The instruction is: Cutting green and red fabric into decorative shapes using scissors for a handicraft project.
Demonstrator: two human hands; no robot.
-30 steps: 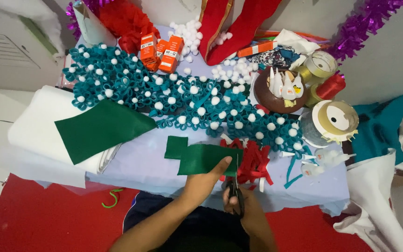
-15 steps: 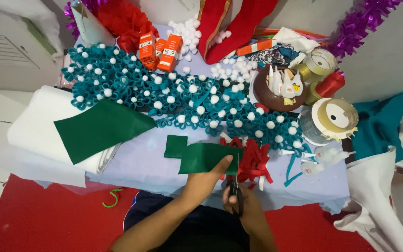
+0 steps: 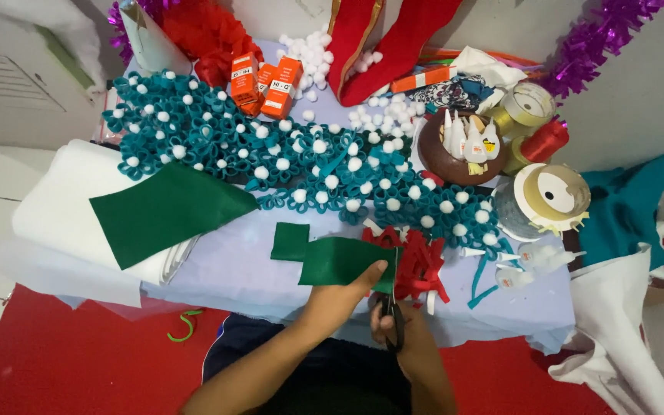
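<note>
**craftnoob:** Felt piece [image 3: 340, 261], the dark green one — how does it handle? It sits over the near edge of the desk [image 3: 224, 269], your left hand [image 3: 337, 296] pinching its lower right side, thumb on top. Your right hand [image 3: 405, 338] is closed around the black scissors [image 3: 390, 319], blades at the felt's right edge.

**feltfan:** Looks light, soft and floppy to me, not slippery, not fragile. It'll likely sag wherever you don't support it, so I'd say grip close beside the blades like you do now, and let the rest lie flat on the desk near the red felt scraps [image 3: 420, 265].
</note>
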